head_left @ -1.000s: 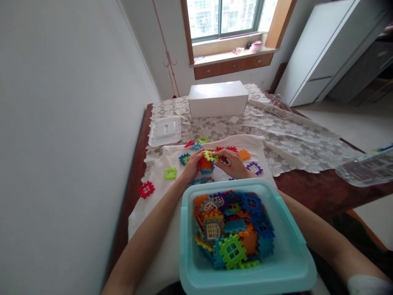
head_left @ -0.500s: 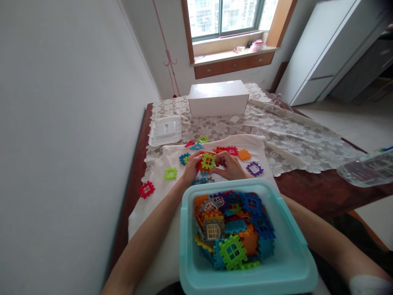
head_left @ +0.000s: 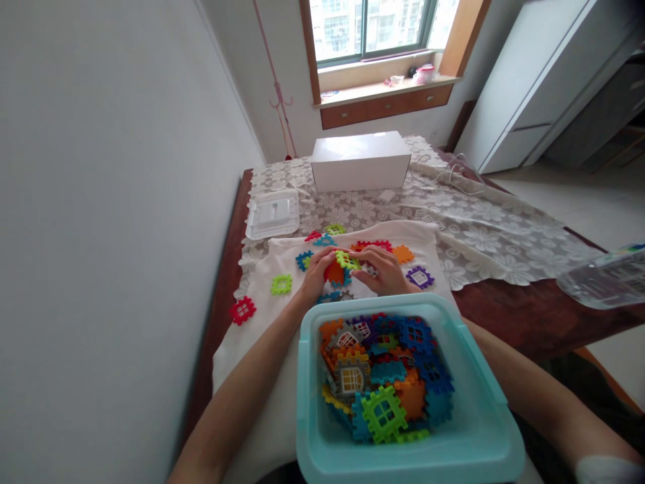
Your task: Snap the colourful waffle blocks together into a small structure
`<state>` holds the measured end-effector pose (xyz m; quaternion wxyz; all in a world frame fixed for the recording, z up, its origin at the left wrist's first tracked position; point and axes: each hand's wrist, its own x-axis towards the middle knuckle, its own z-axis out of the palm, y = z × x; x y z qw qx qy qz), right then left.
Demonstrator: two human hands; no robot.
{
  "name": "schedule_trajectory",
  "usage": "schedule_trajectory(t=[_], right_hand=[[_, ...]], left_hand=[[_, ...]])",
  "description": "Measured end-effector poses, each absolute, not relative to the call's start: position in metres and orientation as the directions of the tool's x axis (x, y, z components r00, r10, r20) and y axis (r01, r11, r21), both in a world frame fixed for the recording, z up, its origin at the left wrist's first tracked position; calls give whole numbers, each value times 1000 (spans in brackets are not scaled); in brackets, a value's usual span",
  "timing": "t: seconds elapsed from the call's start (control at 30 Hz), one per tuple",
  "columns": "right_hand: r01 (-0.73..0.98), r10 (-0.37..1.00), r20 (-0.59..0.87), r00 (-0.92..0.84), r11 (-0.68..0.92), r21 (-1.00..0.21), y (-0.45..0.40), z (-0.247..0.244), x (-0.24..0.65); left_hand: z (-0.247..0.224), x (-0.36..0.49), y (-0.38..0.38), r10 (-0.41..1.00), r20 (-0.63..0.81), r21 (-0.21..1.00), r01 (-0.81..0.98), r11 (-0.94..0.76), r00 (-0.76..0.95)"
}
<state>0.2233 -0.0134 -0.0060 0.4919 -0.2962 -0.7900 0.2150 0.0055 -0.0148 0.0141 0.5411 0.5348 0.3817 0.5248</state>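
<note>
Just beyond the teal bin, my left hand (head_left: 316,272) is closed on an orange block piece (head_left: 334,271). My right hand (head_left: 381,270) pinches a lime green window piece (head_left: 347,261), which is tilted against the top of the orange one. A blue piece (head_left: 341,279) shows beneath the orange piece. Loose toothed pieces lie around my hands on the white cloth: a lime one (head_left: 281,284), a red one (head_left: 242,310), a purple one (head_left: 420,277) and an orange one (head_left: 403,254). The teal bin (head_left: 484,430) is full of similar coloured pieces.
A white box (head_left: 361,173) stands at the far side of the table. A clear lid (head_left: 273,214) lies at the back left on the lace cloth (head_left: 484,228). At the right edge is a clear plastic container (head_left: 594,279). The wall runs along the left.
The lime green piece has tipped from facing me to a slanted angle and shifted slightly right, showing more of the orange piece. My right hand's fingers have moved over its top edge.
</note>
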Motion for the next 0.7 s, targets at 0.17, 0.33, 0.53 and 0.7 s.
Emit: schedule_trajectory(t=[0.17,0.33,0.53,0.7], right_hand=[[298,727,624,-285,686,-664,-11,-3,223],[315,789,584,-189,612,-725,-9,-1,217],[284,838,517,-172,545,-789,-5,-1,217],[272,881,443,-168,473,-838,-2,-5,218]], left_hand=[[8,10,-14,985,74,978,-204,-41,157],[6,11,-15,979,-21,959,-274,77,202],[5,11,-12,969,-73,948,-285,141,235],[4,12,-11,974,-111,940,-299,167,195]])
